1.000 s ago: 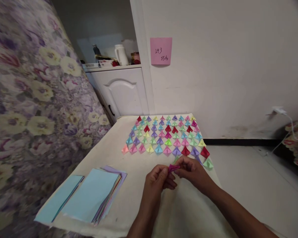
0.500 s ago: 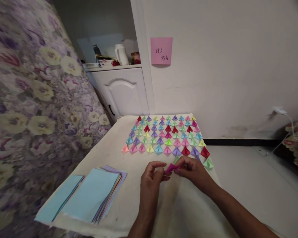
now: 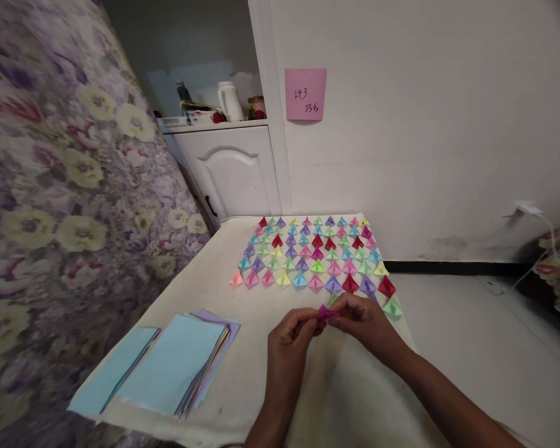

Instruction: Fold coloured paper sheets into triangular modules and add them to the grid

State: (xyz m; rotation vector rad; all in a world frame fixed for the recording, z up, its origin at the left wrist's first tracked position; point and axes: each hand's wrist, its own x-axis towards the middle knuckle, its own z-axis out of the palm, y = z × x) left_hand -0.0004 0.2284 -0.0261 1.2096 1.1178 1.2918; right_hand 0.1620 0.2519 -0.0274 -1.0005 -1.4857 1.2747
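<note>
the magenta folded paper (image 3: 327,313) is sitting above the tabletop (image 3: 242,373), long axis running 9 to 3 o'clock. the left hand (image 3: 287,341) is pinching its 9 o'clock end with closed fingers, the right hand (image 3: 366,322) its 3 o'clock end, both equally near.

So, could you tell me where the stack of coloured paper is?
In the head view, the paper stack lies at the front left of the table, left of the left hand.

left hand (image 3: 293,333) seemingly re-pinches magenta paper (image 3: 325,313)
</note>
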